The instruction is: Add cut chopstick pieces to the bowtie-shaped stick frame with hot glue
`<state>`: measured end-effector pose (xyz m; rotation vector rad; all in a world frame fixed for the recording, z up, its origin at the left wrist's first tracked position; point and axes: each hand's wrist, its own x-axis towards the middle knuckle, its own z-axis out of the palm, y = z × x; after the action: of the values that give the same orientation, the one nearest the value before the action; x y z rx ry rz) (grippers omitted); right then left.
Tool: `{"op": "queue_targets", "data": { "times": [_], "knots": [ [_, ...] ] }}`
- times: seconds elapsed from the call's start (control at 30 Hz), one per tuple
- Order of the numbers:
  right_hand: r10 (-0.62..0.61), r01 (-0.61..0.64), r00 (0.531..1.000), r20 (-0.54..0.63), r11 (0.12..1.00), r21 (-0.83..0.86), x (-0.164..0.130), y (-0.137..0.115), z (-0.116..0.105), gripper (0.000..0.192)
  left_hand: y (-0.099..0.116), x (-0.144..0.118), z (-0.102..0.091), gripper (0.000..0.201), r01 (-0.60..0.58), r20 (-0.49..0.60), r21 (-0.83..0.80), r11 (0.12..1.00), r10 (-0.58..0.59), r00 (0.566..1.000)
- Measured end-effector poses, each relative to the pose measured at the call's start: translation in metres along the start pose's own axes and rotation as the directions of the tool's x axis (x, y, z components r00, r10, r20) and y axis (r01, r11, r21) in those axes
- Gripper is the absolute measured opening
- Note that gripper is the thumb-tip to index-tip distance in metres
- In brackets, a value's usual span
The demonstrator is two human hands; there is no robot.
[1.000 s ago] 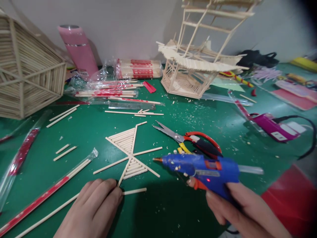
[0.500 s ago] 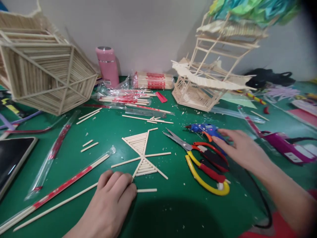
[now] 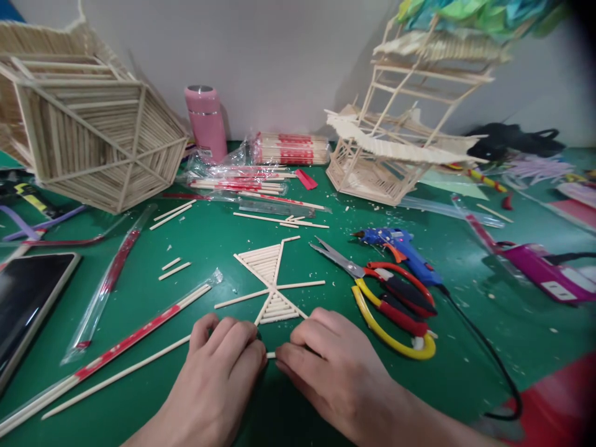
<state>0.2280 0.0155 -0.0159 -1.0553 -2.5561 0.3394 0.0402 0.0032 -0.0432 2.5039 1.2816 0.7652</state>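
Head view: a stick [image 3: 272, 356] is held low over the green worktop [image 3: 440, 375], just below a star-shaped frame [image 3: 272, 288], with only a short length of it left uncovered between the two hands. It is gripped from one side by the closed fingers of the left hand [image 3: 221, 369] and from the other by those of the right hand [image 3: 338, 363]; its ends are hidden. The frame is laid flat, two of its wedges filled with rows of sticks, and its lower ends are nearly met by the fingers of both hands.

To the left, a long stick [image 3: 116, 377] is partly covered by the left hand, and beside it wrapped chopsticks [image 3: 139, 338] are seen. To the right, scissors [image 3: 357, 271] are laid with their blades parted, and just behind them a blue glue gun [image 3: 403, 242] is rested on its side.

Farther back, a pink bottle [image 3: 206, 124] is stood upright near a packed bundle [image 3: 293, 149], which is flanked by a large stick model [image 3: 133, 158] and a stick tower [image 3: 391, 149].
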Motion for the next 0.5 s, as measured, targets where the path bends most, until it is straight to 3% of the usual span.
{"op": "queue_targets", "data": {
  "times": [0.2,0.4,0.5],
  "knots": [
    [0.01,-0.011,0.998,0.065,1.0,0.014,0.002,0.007,0.004,0.016,-0.001,0.002,-0.001,0.021,0.003,-0.006,-0.046,0.999,-0.004,1.0],
    [0.069,-0.067,0.997,-0.028,0.995,0.078,0.015,0.019,-0.005,0.021,-0.006,0.005,-0.012,0.014,0.102,-0.027,-0.006,0.995,-0.102,0.994],
    [0.069,-0.066,0.997,-0.035,0.995,0.074,0.019,0.023,-0.006,0.021,-0.008,0.005,-0.012,0.013,0.089,0.013,-0.006,0.996,-0.089,0.996]
  ]
}}
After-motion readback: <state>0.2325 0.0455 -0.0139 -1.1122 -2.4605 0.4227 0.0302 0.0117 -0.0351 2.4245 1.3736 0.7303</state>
